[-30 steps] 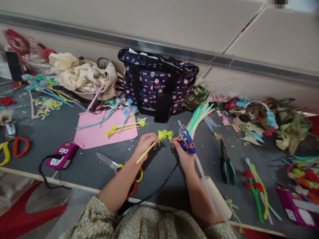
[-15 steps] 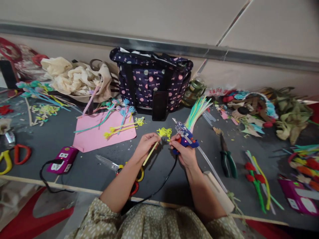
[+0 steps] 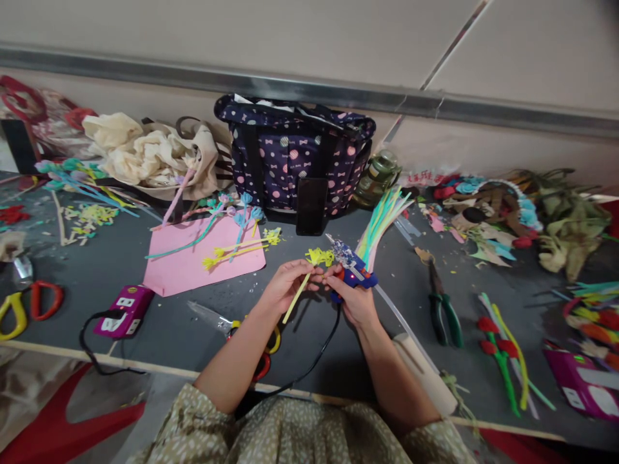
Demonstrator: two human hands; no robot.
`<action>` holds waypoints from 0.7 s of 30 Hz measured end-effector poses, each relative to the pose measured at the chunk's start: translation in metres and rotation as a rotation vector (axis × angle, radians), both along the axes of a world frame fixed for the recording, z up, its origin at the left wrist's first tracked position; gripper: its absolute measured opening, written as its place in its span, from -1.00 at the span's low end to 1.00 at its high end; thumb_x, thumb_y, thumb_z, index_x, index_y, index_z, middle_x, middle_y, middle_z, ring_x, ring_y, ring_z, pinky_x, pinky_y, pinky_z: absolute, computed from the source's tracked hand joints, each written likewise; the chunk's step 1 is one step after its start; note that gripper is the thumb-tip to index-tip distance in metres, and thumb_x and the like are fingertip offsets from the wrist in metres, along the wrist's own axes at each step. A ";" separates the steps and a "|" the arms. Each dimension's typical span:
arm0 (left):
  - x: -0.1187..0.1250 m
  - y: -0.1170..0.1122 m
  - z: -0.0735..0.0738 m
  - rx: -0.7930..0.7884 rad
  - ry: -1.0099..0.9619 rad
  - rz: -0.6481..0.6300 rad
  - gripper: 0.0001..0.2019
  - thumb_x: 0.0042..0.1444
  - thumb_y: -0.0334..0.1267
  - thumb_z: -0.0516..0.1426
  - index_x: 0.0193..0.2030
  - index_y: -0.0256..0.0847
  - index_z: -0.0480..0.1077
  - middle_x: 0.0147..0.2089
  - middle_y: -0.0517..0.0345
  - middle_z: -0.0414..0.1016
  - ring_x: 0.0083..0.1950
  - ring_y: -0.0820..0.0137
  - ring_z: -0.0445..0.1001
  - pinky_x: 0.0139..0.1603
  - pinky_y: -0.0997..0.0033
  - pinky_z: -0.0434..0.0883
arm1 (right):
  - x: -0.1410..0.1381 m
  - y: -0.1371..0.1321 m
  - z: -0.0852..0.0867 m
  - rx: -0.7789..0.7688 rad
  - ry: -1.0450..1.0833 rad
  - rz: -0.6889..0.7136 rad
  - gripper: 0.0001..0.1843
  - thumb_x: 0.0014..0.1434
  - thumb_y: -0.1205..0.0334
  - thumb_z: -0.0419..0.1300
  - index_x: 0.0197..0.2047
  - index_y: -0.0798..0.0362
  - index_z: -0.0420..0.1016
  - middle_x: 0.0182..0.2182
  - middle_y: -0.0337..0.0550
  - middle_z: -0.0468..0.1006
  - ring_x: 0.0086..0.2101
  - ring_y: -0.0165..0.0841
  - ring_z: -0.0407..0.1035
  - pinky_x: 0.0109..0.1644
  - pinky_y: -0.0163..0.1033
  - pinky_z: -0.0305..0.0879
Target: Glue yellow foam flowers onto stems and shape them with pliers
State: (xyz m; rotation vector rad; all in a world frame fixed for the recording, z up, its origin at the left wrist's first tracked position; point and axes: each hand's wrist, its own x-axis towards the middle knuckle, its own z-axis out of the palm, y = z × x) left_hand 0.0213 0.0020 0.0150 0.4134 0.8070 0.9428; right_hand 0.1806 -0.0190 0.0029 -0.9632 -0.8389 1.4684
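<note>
Right now my left hand (image 3: pixel 293 283) has thumb and fingers pinched together on the stem of a yellow chenille flower (image 3: pixel 319 257), its fringed head poking up above my grip and the cut end slanting down towards me. That flower is in front of the navy polka-dot tote bag (image 3: pixel 294 154), which I take as my landmark. My right hand (image 3: pixel 355 298) is wrapped around a blue hot glue gun (image 3: pixel 356 270), with thumb and fingertips close by those of my left; whether they also pinch a small bit, I cannot tell. The nozzle points up and leftward just beside the yellow head, and I cannot tell whether they touch. A clear glue stick (image 3: pixel 403 319) trails out of the back.

Leaning on the tote bag is a black phone (image 3: pixel 311 206), and right beside it stands a green bottle (image 3: pixel 377 180). In front and left of the bag lies a pink sheet (image 3: pixel 178 270) bearing two more yellow flowers (image 3: pixel 242 250); nearer me on that side are scissors (image 3: pixel 213 316) and a purple power strip (image 3: pixel 124 312). To the bag's front right I have a bundle of pastel chenille stems (image 3: pixel 380 222) and, farther out, green-handled pliers (image 3: pixel 443 309)
</note>
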 end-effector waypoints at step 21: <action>0.001 0.000 -0.002 -0.014 -0.014 0.040 -0.88 -0.08 -0.40 0.29 -0.42 -0.36 0.43 -0.34 -0.04 0.60 -0.38 0.39 0.58 -0.30 0.44 0.54 | 0.000 0.001 -0.010 0.032 -0.235 -0.095 -0.81 0.01 0.16 0.38 -0.37 0.03 0.47 -0.45 -0.28 0.50 -0.48 -0.42 0.37 -0.48 -0.34 0.27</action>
